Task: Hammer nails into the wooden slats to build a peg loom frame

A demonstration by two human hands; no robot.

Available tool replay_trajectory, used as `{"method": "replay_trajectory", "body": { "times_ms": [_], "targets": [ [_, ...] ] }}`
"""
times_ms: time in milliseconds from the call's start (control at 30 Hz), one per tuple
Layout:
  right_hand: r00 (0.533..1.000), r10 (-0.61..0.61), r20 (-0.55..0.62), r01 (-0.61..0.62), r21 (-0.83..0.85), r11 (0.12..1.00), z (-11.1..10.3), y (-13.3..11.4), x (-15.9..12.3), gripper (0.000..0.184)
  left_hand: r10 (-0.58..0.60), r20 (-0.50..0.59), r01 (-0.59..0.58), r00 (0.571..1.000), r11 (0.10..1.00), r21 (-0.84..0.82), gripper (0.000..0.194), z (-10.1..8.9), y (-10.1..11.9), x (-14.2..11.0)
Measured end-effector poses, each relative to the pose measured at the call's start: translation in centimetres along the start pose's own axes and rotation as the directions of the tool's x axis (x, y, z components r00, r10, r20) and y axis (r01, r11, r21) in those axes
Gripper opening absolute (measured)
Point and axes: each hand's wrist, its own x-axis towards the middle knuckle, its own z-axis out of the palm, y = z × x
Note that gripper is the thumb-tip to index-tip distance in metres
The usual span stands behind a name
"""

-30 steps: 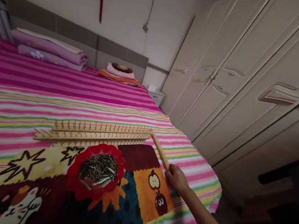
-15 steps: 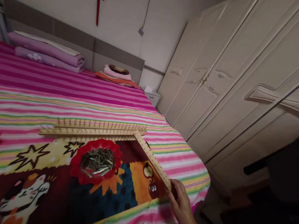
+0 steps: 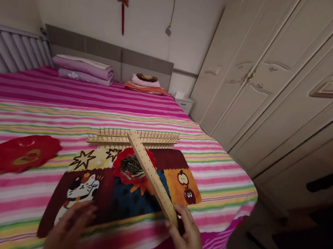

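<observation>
My right hand [image 3: 186, 235] grips the near end of a wooden strip [image 3: 159, 189] dotted with small holes. The strip slants away over a red scalloped dish [image 3: 118, 172], hiding part of it. Loose metal nails [image 3: 131, 163] fill the dish, which sits on a patterned mat [image 3: 104, 189] with a cartoon cat. At the mat's lower left, my left hand [image 3: 69, 225] is slightly blurred, its fingers stretched out and holding nothing I can see. Beyond the dish lie wooden strips [image 3: 108, 139] with rows of nails standing up from them.
A second red scalloped dish [image 3: 20, 152] lies to the left on the striped bedspread [image 3: 21, 200]. Folded purple bedding [image 3: 84, 70] and a small pile of textiles [image 3: 146, 83] rest near the headboard [image 3: 147, 65]. A wardrobe [image 3: 267, 71] stands on the right.
The view has swung left. My right hand has brought the wooden strip leftward, from the mat's right edge to across the dish. My left hand has come further into view.
</observation>
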Motion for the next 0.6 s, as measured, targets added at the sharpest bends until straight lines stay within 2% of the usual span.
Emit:
{"method": "replay_trajectory", "body": {
  "times_ms": [67, 133, 200, 267, 333, 367, 400, 433, 467, 500, 567, 600],
  "targets": [
    [0.999, 0.039, -0.002, -0.039, 0.084, 0.996, 1.7, -1.8, -0.3, 0.035, -0.048, 0.168, 0.075, 0.985, 0.985, -0.157, 0.047, 2.9, 3.2, -2.3],
    [0.999, 0.046, 0.025, -0.05, 0.179, 0.983, 3.4, -3.2, -0.8, 0.038, -0.017, 0.299, 0.102, 0.954, 0.957, -0.271, 0.053, 5.2, 5.6, -4.1],
    [0.997, 0.035, 0.067, -0.054, 0.295, 0.954, 4.7, -4.4, -1.3, 0.041, 0.007, 0.417, 0.122, 0.909, 0.952, -0.281, 0.052, 6.3, 7.1, -5.2],
    [0.989, 0.024, 0.143, -0.079, 0.39, 0.917, 5.5, -5.1, -1.8, 0.044, 0.012, 0.461, 0.101, 0.887, 0.971, -0.218, 0.048, 6.3, 7.8, -5.7],
    [0.978, 0.001, 0.206, -0.088, 0.41, 0.908, 5.8, -5.5, -2.1, 0.047, 0.085, 0.425, -0.041, 0.901, 0.993, -0.111, 0.045, 5.5, 7.8, -5.7],
    [0.973, -0.009, 0.232, -0.085, 0.395, 0.915, 5.8, -5.5, -2.3, 0.049, 0.18, 0.391, -0.175, 0.903, 0.983, -0.048, 0.045, 4.9, 7.7, -5.5],
    [0.968, -0.021, 0.249, -0.077, 0.375, 0.924, 5.7, -5.3, -2.4, 0.051, 0.307, 0.359, -0.337, 0.882, 0.941, 0.023, 0.044, 4.3, 7.6, -5.2],
    [0.967, -0.022, 0.255, -0.073, 0.356, 0.932, 5.5, -5.2, -2.5, 0.052, 0.451, 0.334, -0.507, 0.827, 0.856, 0.099, 0.043, 3.8, 7.4, -4.9],
    [0.965, -0.014, 0.261, -0.079, 0.341, 0.937, 5.3, -4.9, -2.6, 0.051, 0.596, 0.317, -0.662, 0.737, 0.731, 0.166, 0.042, 3.4, 7.2, -4.6],
    [0.963, 0.004, 0.268, -0.096, 0.33, 0.939, 5.0, -4.7, -2.7, 0.05, 0.695, 0.321, -0.765, 0.643, 0.599, 0.237, 0.04, 3.0, 7.0, -4.3],
    [0.962, 0.035, 0.273, -0.119, 0.301, 0.946, 4.6, -4.1, -3.0, 0.045, 0.794, 0.349, -0.853, 0.498, 0.378, 0.36, 0.036, 2.6, 6.5, -3.9],
    [0.962, 0.05, 0.269, -0.128, 0.282, 0.951, 4.4, -3.9, -3.2, 0.042, 0.809, 0.361, -0.859, 0.464, 0.312, 0.406, 0.035, 2.6, 6.2, -3.8]
  ]
}}
